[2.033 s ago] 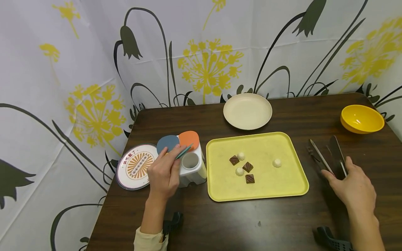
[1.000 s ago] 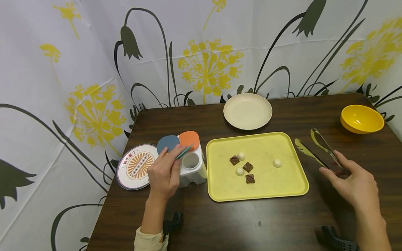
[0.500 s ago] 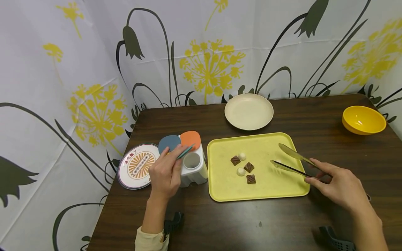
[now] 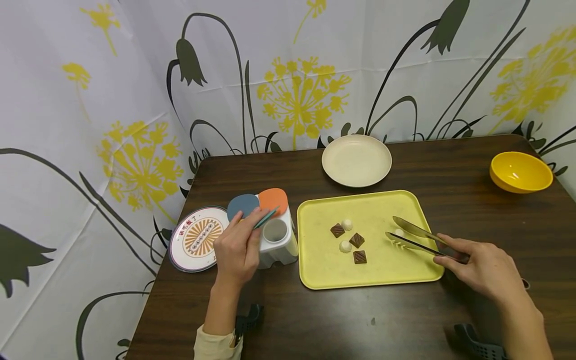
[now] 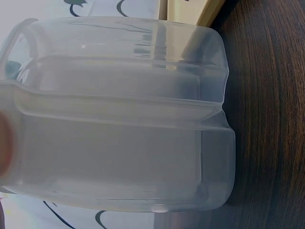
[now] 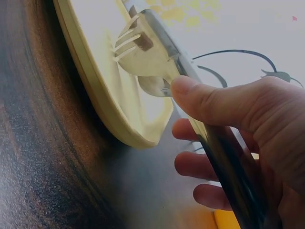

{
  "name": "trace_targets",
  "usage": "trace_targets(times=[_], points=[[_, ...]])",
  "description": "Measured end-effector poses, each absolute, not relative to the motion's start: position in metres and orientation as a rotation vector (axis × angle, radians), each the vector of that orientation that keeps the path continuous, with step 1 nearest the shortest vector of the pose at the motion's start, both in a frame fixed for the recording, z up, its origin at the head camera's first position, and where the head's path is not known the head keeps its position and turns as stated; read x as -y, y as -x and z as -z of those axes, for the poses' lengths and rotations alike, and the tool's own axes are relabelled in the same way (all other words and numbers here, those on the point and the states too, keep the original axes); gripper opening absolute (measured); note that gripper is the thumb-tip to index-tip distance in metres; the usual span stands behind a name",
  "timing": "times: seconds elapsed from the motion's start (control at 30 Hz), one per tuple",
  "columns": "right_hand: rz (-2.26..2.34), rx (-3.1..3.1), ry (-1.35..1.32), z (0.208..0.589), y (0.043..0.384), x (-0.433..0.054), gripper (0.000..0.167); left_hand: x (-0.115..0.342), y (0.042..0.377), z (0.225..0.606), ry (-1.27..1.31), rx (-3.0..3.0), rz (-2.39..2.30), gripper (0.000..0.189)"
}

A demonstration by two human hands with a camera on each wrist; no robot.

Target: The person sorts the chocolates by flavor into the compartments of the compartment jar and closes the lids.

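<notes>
In the head view my left hand pinches a raised teal lid on a white container with several compartments. Below that lid one round compartment stands uncovered; a blue lid and an orange lid cover others. The left wrist view shows the container's translucent side. My right hand grips metal tongs, their ends spread on either side of a white candy on the yellow tray. The right wrist view shows thumb and fingers around the tongs' arms.
Brown chocolate squares and white candies lie left of centre on the tray. Behind it sits a beige plate. A yellow bowl stands far right, and a patterned plate is left of the container.
My right hand has lifted the tongs from the table's right side and carried them left over the tray, their ends now lower around the white candy. The left hand has stayed at the lid.
</notes>
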State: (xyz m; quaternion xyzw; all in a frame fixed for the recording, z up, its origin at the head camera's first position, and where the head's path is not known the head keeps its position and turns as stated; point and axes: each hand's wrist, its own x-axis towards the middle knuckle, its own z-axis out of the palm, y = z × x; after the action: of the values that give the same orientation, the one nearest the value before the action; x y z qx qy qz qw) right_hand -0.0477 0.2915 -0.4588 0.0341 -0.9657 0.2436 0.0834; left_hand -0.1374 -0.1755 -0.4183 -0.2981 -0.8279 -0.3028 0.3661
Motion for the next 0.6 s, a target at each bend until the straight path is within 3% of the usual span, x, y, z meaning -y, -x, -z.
trace_targets(times=[0.6], points=[[-0.704,2.9,-0.085,0.4598,0.0465,-0.2901,0.046,0.1739,0.1369,0.4175,0.756,2.131,0.79,0.037]])
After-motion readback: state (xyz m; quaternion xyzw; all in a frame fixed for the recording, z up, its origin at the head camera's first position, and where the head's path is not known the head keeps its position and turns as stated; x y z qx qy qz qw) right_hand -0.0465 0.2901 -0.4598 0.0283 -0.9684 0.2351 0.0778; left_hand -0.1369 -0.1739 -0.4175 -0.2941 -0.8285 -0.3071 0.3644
